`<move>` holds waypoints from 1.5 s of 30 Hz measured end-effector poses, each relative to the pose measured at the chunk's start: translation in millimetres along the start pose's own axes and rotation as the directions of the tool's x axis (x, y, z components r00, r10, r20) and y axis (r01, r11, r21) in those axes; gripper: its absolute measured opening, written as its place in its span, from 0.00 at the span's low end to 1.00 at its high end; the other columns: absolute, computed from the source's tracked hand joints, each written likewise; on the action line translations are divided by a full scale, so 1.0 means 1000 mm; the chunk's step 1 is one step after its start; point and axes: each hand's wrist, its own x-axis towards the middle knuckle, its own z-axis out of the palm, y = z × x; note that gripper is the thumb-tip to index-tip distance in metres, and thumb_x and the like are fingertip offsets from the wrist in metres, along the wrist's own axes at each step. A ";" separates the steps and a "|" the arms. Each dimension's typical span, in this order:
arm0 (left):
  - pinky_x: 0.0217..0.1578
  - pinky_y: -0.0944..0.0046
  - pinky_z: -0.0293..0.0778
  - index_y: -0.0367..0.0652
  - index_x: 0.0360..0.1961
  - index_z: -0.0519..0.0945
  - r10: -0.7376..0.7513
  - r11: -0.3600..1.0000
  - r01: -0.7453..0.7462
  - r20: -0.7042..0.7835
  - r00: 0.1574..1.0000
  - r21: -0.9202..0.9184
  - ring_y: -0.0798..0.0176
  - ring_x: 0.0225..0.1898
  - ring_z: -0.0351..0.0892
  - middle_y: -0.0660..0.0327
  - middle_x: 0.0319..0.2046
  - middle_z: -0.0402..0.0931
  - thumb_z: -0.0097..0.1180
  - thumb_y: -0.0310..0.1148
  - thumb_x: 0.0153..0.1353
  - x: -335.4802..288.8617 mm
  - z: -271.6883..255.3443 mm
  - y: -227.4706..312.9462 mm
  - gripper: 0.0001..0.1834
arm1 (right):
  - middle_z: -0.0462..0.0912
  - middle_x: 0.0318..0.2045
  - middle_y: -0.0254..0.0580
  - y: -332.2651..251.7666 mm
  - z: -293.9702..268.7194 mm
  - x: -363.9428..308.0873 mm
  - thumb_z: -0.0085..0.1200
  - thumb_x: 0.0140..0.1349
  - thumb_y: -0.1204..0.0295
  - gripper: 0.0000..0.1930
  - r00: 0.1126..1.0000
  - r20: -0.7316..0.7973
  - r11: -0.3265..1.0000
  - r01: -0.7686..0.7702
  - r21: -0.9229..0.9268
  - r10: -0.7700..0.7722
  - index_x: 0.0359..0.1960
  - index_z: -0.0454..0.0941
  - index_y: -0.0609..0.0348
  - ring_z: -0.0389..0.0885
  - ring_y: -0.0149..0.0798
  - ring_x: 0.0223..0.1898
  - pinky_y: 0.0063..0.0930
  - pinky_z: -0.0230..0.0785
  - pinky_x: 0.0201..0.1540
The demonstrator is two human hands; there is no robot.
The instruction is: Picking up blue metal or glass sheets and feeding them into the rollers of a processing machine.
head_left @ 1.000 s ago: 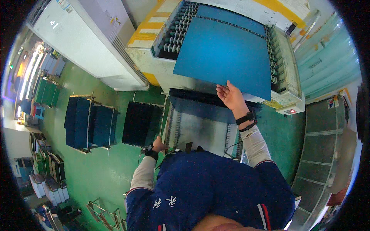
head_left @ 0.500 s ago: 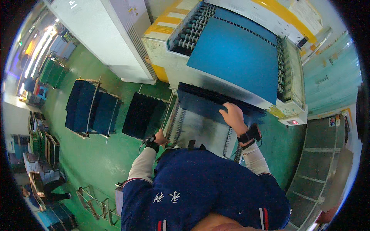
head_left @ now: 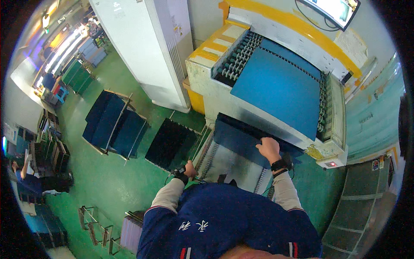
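Note:
In front of me stands a metal slotted rack with notched side rails. Several dark blue flat panels stand close together at its far end, against the machine. My left hand is closed round the near left corner of the rack's frame. My right hand is over the panels towards their right side, fingers curled in; what they grip, if anything, is hidden. A large blue panel lies flat on the rollers of the machine beyond.
On the left, a rack of dark panels stands beside mine, with another loaded rack farther off. Bare rack frames stand at lower left. A white cabinet flanks the machine. Another person is at far left. A grey mesh rack is right.
My right hand's fingers, spread apart before, are now curled in over the panels. My left hand stays on the rack's corner. The whole view has shifted, with the scene lower and farther right.

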 end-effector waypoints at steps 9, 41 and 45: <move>0.43 0.47 0.77 0.43 0.75 0.41 0.031 0.994 -0.046 0.150 0.988 0.095 0.39 0.44 0.80 0.38 0.49 0.74 0.71 0.32 0.44 0.000 0.003 0.004 0.63 | 0.86 0.37 0.54 -0.009 -0.003 -0.002 0.66 0.51 0.56 0.20 0.999 0.024 0.999 -0.048 -0.014 0.049 0.38 0.85 0.59 0.84 0.55 0.42 0.47 0.76 0.45; 0.37 0.52 0.76 0.47 0.37 0.88 0.261 0.495 -0.569 0.512 0.818 0.657 0.55 0.35 0.84 0.60 0.29 0.84 0.69 0.54 0.48 0.027 0.044 -0.014 0.23 | 0.86 0.34 0.50 -0.010 -0.003 -0.003 0.65 0.51 0.56 0.18 0.999 -0.042 1.000 -0.025 -0.009 0.024 0.36 0.86 0.57 0.85 0.54 0.39 0.45 0.78 0.42; 0.38 0.52 0.76 0.47 0.39 0.87 0.253 0.500 -0.548 0.492 0.833 0.671 0.54 0.39 0.84 0.59 0.31 0.85 0.69 0.53 0.48 0.031 0.045 -0.019 0.24 | 0.86 0.36 0.51 -0.011 -0.005 -0.003 0.65 0.50 0.56 0.19 0.999 -0.040 0.999 -0.034 -0.012 0.034 0.37 0.86 0.57 0.85 0.53 0.41 0.45 0.77 0.44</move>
